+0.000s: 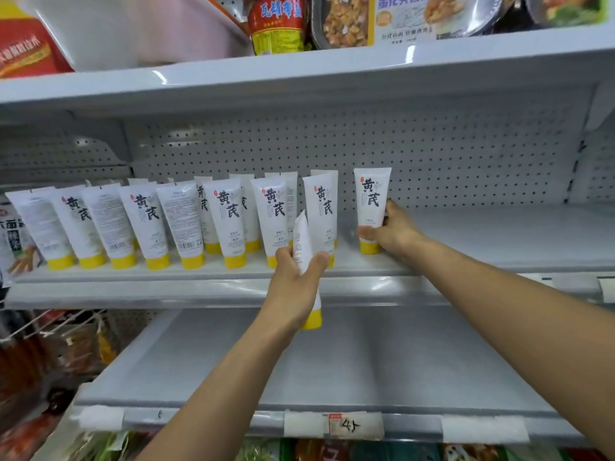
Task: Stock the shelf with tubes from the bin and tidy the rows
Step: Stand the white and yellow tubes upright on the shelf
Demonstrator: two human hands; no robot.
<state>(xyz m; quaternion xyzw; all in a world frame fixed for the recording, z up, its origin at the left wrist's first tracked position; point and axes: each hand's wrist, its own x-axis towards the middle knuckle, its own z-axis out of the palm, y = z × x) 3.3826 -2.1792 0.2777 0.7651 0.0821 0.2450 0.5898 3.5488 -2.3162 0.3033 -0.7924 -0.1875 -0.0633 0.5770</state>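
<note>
The shelf (466,234) is about half stocked: a row of tubes (186,224) stands cap-down to the left of both hands, two deep in places, some showing the printed back rather than the front label, so tidying is likely still to do. The right hand (391,229) is wrapped around the lower part of the end tube (371,204), which stands on its yellow cap a little apart from the row. The left hand (296,281) pinches a spare tube (304,247) between thumb and fingers, held in front of the shelf lip, cap hanging below the wrist. The bin is not in view, so how many remain cannot be told.

Right of the right hand the shelf is bare to the side wall, with plenty of room for more tubes. The shelf above leaves headroom over the tube tops. Below the left hand, a lower shelf (332,361) is bare
</note>
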